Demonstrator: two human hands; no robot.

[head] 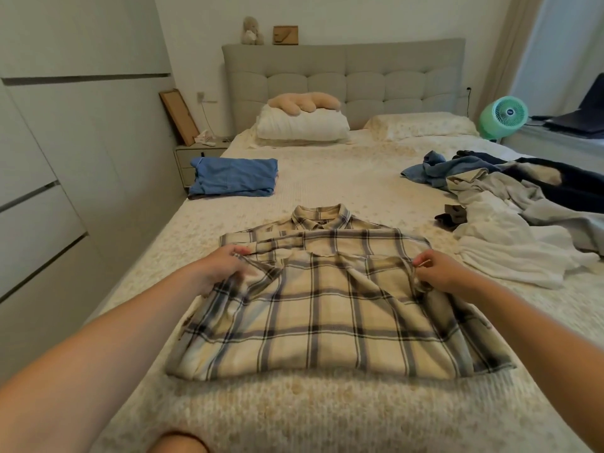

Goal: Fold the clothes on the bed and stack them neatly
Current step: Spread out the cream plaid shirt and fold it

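Shirt (327,305): soft, light, limp; likely best taken at the hem corners.
Left grip (225,266): pinching the folded edge.
Right grip (441,273): pinching the opposite edge.

A plaid shirt (327,305) is spread on the bed (327,413), its folded edge pinched by the left hand (222,266) and right hand (441,273). A folded blue stack (233,176) is seen beyond, unfolded clothes (523,204) at right.

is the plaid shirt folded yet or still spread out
Partly folded. The plaid shirt lies on the bed, its lower half doubled up toward the collar, while the left hand and right hand pinch the folded edge's corners.
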